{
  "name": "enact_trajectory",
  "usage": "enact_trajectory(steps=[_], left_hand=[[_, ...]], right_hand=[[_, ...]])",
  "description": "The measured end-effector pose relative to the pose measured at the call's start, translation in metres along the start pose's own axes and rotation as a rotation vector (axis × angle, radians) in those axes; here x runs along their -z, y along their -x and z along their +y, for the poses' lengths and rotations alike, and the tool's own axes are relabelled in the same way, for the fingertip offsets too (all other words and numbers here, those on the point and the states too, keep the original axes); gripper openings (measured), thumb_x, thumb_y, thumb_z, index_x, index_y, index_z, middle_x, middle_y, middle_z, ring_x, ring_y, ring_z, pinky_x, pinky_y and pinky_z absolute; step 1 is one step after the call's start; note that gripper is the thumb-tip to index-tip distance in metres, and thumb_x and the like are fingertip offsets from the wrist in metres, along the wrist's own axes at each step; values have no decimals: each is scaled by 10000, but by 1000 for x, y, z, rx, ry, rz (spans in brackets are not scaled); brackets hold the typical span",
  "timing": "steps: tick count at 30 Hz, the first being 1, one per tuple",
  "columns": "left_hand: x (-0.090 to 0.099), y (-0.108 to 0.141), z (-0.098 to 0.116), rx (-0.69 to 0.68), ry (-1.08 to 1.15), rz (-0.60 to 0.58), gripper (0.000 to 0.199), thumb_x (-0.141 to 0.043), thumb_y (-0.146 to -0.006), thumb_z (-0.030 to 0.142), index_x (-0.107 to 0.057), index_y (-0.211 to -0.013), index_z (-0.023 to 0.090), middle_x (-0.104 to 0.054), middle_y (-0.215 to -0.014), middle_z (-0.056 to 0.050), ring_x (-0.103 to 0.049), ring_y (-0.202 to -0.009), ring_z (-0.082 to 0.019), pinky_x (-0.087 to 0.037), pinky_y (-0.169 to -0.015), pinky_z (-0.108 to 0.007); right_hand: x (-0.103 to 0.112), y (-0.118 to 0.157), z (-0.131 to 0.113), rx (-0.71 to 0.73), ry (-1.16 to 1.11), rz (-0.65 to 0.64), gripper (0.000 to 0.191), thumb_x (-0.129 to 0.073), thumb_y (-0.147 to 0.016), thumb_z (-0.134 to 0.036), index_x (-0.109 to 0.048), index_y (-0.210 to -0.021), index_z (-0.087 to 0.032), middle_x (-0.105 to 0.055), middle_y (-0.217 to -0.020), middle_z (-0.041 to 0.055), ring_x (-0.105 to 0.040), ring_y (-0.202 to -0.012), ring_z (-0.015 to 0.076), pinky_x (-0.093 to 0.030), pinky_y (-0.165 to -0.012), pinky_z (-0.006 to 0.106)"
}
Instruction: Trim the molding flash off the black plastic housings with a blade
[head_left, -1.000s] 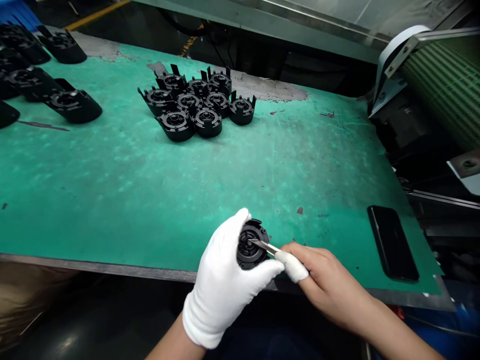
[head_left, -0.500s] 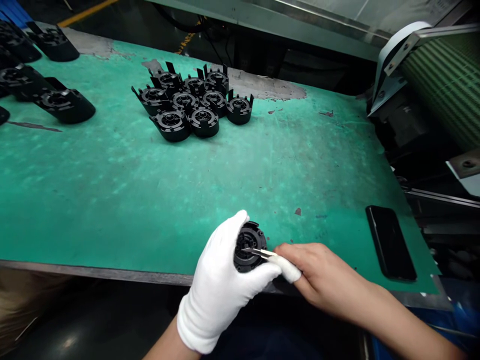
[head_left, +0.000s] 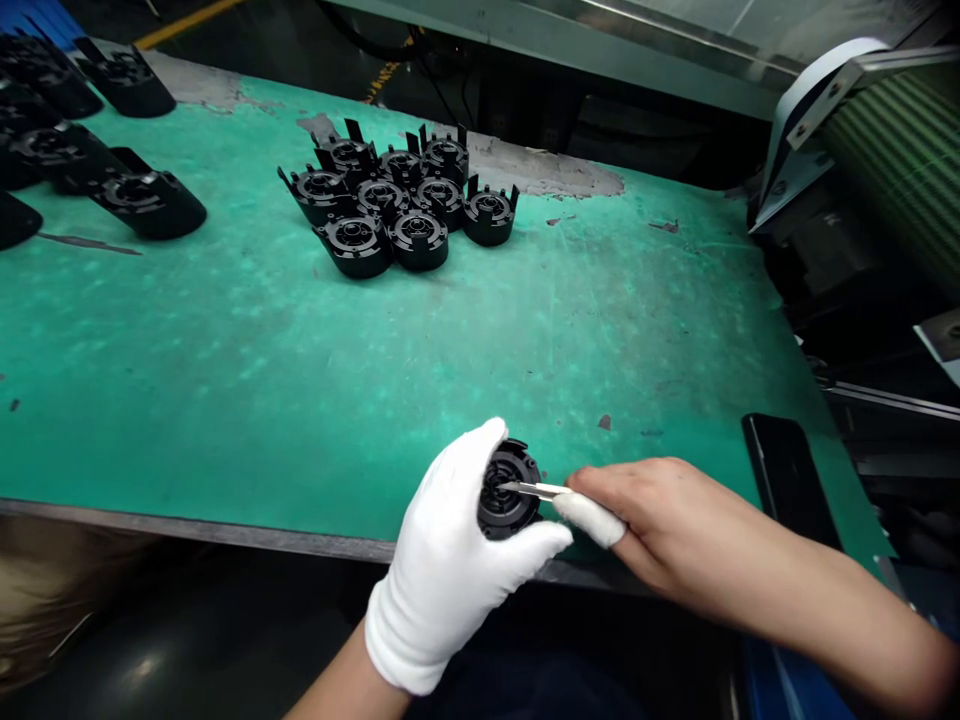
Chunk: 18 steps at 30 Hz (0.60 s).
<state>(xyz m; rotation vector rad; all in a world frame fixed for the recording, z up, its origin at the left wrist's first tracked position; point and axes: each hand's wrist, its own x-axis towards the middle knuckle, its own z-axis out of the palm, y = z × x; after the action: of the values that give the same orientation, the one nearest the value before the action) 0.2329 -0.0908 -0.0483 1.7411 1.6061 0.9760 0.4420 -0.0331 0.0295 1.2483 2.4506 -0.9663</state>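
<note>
My left hand (head_left: 457, 550), in a white glove, is wrapped round a round black plastic part (head_left: 510, 515) near the bench's front edge. Rings and ribs show on the face of the part, which is turned up toward me. In my right hand (head_left: 645, 510), bare but for a white cover on the thumb, is a slim craft knife (head_left: 546, 491). Its pointed blade reaches over the middle of the part; whether the tip touches the plastic I cannot tell.
Several black plastic housings (head_left: 418, 240) with upright tabs stand grouped at the back of the green bench (head_left: 300, 400). More housings (head_left: 154, 205) are at the far left. A black phone (head_left: 787, 470) lies at right, partly behind my forearm. A ribbed green conveyor belt (head_left: 900, 150) is at upper right.
The knife and my right hand have shifted slightly up and right, and the blade's angle is flatter. My left hand keeps its hold on the part. The whole view has moved a little.
</note>
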Motion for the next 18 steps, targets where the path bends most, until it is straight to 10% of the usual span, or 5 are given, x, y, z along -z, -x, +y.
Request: enact_trajectory(steps=[18], left_hand=[[-1,1,-3,-12,35,-7,866,-785,-770,523,-369,-1473,235,-590,-1381,-133,-588,-1291,-298,-518,-1102,-493]], right_hand=[[16,-1,-4,13,154,-93,137,-506,-941,-175,-542,-844,-264,-628,-698,-18,-610,-606,196,-290,-552,316]])
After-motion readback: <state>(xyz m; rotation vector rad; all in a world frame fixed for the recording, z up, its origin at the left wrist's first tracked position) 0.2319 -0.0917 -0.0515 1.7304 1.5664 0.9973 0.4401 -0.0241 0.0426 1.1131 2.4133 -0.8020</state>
